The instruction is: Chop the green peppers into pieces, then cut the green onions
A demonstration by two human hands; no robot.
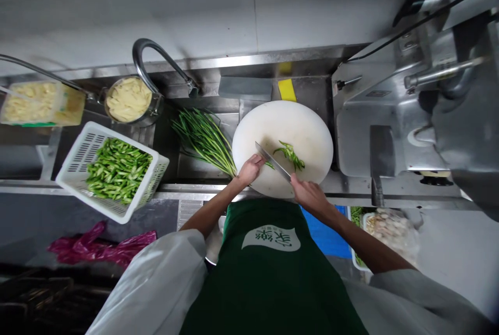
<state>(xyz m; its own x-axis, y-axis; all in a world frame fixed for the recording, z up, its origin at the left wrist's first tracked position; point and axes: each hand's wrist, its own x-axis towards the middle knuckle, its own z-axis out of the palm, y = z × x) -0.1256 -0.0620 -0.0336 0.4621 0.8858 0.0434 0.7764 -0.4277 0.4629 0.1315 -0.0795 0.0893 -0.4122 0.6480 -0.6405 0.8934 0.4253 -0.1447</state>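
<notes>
My right hand (310, 197) is closed around the handle of a kitchen knife (275, 163), whose blade slants up and left over a round white cutting board (253, 122). Left of the blade, my left hand (250, 169) has its fingers curled down on a green pepper, mostly hidden, with a bit of green showing at the blade. To the right of the knife lies a small pile of sliced green pepper (290, 155) on the board.
A bundle of long green scallions (206, 140) lies in the sink left of the board. Further left stand a white basket (74, 169) of cut green peppers and a pot (146, 118) of pale slices. A cleaver (382, 150) rests at right; a yellow cloth (287, 90) lies behind the board.
</notes>
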